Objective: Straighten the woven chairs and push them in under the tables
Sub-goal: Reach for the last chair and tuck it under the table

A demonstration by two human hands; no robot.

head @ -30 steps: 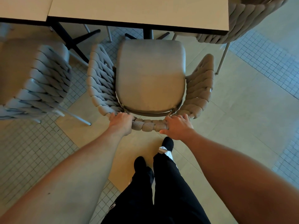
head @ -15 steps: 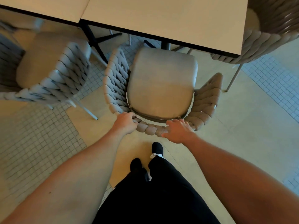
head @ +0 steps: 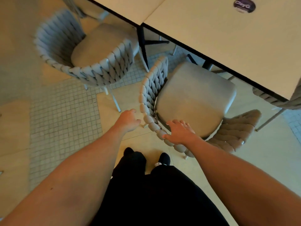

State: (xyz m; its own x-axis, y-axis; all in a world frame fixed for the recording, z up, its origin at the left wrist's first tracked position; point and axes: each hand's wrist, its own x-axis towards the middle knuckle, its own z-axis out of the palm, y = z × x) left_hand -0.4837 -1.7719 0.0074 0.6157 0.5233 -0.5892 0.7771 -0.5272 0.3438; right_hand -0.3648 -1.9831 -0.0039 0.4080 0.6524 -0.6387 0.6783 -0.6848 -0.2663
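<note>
Woven chair (head: 192, 101) sits near the table (head: 228, 39), its seat front just under the edge. Left hand (head: 128, 119) has released the backrest, fingers loosely curled beside it. Right hand (head: 179, 132) now rests flat, fingers spread, on the rim.

Right hand (head: 180, 132) rests spread-fingered on the woven chair (head: 192, 101) back — left hand (head: 128, 119) loosely curled, just beside it.

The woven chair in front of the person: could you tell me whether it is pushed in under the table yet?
Only partly in. The woven chair has the front edge of its seat at the table edge, with most of the cushion still out in the open.
</note>
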